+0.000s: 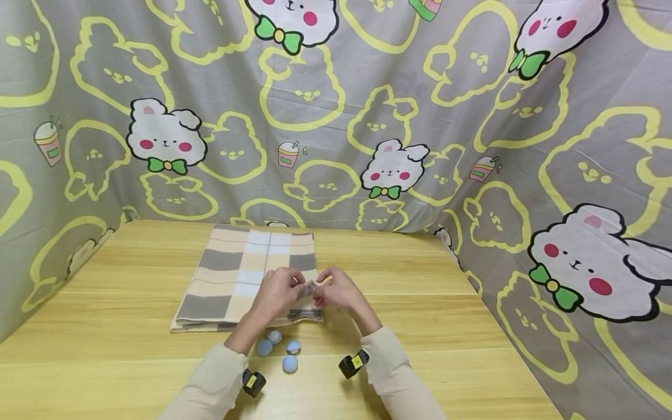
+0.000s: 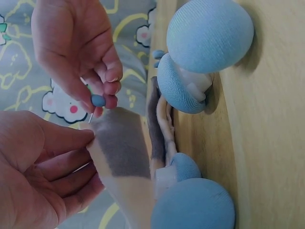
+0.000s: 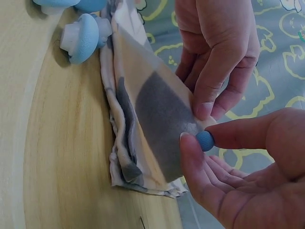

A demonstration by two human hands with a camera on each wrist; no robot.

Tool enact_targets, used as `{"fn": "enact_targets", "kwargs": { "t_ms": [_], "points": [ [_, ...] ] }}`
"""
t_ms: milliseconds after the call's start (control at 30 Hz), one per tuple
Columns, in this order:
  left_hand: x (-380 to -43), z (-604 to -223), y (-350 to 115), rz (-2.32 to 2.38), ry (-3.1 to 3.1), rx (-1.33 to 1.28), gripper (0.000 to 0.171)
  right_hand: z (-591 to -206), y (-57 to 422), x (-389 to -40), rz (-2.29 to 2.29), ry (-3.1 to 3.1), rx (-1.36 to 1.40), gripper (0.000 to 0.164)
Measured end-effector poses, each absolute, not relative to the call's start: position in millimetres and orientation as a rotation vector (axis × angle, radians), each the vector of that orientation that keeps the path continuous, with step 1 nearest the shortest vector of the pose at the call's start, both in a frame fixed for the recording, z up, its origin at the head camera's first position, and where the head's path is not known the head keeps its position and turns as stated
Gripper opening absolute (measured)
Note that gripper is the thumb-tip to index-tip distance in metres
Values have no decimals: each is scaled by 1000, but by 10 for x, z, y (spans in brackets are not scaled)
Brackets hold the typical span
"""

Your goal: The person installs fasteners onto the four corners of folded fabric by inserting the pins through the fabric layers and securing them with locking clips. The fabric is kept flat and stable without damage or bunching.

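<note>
A folded checked cloth (image 1: 265,256) in grey, peach and white lies on the table, its near right corner lifted. My left hand (image 1: 277,293) pinches that corner between thumb and fingers. Just to its right, my right hand (image 1: 338,290) pinches a small pin by its round blue head (image 3: 205,141). In the left wrist view the thin metal pin shaft (image 2: 91,118) points from the right fingers toward the cloth edge, close by the left thumb tip. The right wrist view shows the pin head right at the lifted grey patch (image 3: 164,124); the shaft is hidden there.
Several blue domed caps (image 1: 290,364) with whitish bases lie on the wooden table (image 1: 420,350) between my forearms, near the cloth's front edge. A black wrist camera (image 1: 254,383) sits on each sleeve. A patterned grey curtain (image 1: 325,116) closes off the back and sides.
</note>
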State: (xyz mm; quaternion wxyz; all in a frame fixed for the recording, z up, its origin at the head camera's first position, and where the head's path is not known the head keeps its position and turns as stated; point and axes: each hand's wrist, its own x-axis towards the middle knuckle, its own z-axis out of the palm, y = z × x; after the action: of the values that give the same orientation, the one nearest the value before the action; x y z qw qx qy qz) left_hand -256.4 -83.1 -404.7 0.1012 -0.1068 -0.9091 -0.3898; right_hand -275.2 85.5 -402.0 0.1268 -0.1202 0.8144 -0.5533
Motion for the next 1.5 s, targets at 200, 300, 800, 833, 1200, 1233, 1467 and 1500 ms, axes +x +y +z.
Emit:
{"fn": "enact_targets", "kwargs": {
  "t_ms": [200,300,800,833,1200,1233,1467,1500],
  "points": [
    [-2564,-4053,-830,-1134,-2667,-336,6,-4029,851,-2745,-1625,2321,-378,33],
    [-2566,-4053,-828,-1140,-2669,-335,7,-4022,847,-2734,-1622,2320,-391,31],
    [-2570,-4056,-827,-1167,-2685,-326,7,-4060,836,-2762,-1608,2346,-347,19],
    [-2571,-4057,-827,-1172,-2687,-324,7,-4063,834,-2763,-1607,2350,-343,19],
    [-2554,-4057,-849,-1147,-2701,-298,8,-4084,800,-2761,-1585,2408,-323,13],
    [-2556,-4058,-853,-1156,-2698,-293,8,-4085,800,-2762,-1583,2410,-323,13],
    [-2588,-4066,-863,-1348,-2659,-255,5,-4086,797,-2769,-1585,2428,-326,12],
    [-2593,-4068,-863,-1404,-2651,-249,6,-4089,795,-2774,-1585,2430,-326,12]
  ]
}}
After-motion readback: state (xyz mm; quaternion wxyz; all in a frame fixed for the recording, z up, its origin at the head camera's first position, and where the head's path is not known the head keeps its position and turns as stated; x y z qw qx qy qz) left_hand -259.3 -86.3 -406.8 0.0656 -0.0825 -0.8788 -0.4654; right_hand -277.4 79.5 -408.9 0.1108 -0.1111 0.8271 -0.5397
